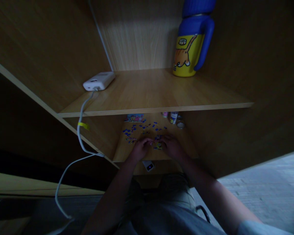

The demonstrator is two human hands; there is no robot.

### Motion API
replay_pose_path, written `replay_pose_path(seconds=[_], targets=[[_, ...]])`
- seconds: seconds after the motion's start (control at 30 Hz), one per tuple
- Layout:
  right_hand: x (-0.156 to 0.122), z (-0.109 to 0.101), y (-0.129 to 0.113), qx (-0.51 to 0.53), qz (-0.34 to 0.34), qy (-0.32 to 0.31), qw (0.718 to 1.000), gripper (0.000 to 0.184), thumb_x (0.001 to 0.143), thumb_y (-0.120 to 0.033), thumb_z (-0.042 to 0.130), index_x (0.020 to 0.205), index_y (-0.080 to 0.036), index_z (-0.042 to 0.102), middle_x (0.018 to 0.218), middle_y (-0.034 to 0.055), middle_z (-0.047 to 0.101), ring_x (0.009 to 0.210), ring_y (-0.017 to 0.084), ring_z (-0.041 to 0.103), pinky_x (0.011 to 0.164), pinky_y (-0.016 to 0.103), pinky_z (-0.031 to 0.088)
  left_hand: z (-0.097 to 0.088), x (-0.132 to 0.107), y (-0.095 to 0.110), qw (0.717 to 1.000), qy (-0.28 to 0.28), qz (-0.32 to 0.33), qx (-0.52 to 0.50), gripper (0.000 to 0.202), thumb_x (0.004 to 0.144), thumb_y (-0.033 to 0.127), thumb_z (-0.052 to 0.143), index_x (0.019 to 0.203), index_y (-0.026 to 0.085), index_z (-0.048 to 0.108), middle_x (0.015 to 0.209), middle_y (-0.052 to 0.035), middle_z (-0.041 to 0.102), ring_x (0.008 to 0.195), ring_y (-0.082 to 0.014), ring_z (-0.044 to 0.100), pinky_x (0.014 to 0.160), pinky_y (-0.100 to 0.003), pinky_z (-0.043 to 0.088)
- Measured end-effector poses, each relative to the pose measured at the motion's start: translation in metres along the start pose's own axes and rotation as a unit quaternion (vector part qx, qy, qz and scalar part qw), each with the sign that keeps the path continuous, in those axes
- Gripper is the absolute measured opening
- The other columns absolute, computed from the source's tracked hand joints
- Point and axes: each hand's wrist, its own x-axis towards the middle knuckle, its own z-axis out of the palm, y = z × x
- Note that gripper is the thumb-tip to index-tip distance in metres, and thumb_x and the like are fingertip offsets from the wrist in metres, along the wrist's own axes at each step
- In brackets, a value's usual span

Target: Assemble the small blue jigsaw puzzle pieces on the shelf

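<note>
Both my hands rest on a low wooden desk surface [186, 147] under a shelf. My left hand [141, 147] has its fingers curled down onto small jigsaw pieces. Close beside it, my right hand [171, 146] is curled the same way, and a small cluster of joined pieces [158, 146] lies between the two. Several loose blue puzzle pieces [139, 128] are scattered just beyond my fingers. The scene is dim, so what each hand pinches is too small to name.
A wooden shelf [156, 109] overhangs the desk. On it stand a blue and yellow cartoon bottle [192, 42] and a white power bank [99, 81] with a white cable [79, 130] hanging down. Small jars [176, 119] and a colourful puzzle picture [134, 117] sit at the desk's back.
</note>
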Motion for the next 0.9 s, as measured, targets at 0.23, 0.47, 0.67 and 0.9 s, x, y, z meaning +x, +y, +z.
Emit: replay_pose_path(seconds=[0.23,0.47,0.67,0.9], targets=[[-0.0005,0.0016,0.0026,0.006,-0.001,-0.003,1.000,0.031,0.104,-0.009,0.064,0.119,-0.027,0.084,0.125,0.0058,0.083,0.119,0.025,0.072,0.115,0.042,0.052,-0.0003,-0.0019,0.0038,0.999,0.031,-0.009,-0.037,0.025,0.107,0.047,0.069,0.100,0.024,0.074,0.101,-0.0044,0.084,0.096,-0.0220,0.078,0.094,-0.036,0.063],[-0.0001,0.0012,0.0009,0.015,0.004,0.003,1.000,0.029,0.104,-0.010,0.065,0.119,-0.026,0.084,0.123,0.0057,0.083,0.117,0.025,0.072,0.114,0.042,0.052,0.0036,-0.0034,0.0002,0.999,0.033,-0.001,-0.033,0.026,0.107,0.045,0.069,0.123,0.027,0.079,0.116,-0.0051,0.087,0.104,-0.0229,0.081,0.097,-0.037,0.064],[-0.0003,0.0009,0.0003,0.021,0.002,0.004,1.000,0.032,0.106,-0.011,0.063,0.123,-0.027,0.085,0.123,0.0054,0.084,0.118,0.025,0.072,0.115,0.042,0.051,0.0019,-0.0041,0.0002,0.999,0.041,0.011,-0.021,0.018,0.108,0.039,0.064,0.109,0.026,0.076,0.107,-0.0043,0.085,0.099,-0.0223,0.080,0.095,-0.036,0.063],[-0.0003,0.0030,0.0024,0.010,-0.003,0.006,1.000,0.030,0.105,-0.010,0.064,0.119,-0.027,0.085,0.123,0.0050,0.084,0.117,0.025,0.073,0.116,0.041,0.051,0.0053,-0.0033,-0.0029,0.998,0.018,-0.016,-0.066,0.018,0.105,0.042,0.068,0.111,0.025,0.069,0.102,-0.0039,0.086,0.098,-0.0216,0.083,0.091,-0.034,0.064]])
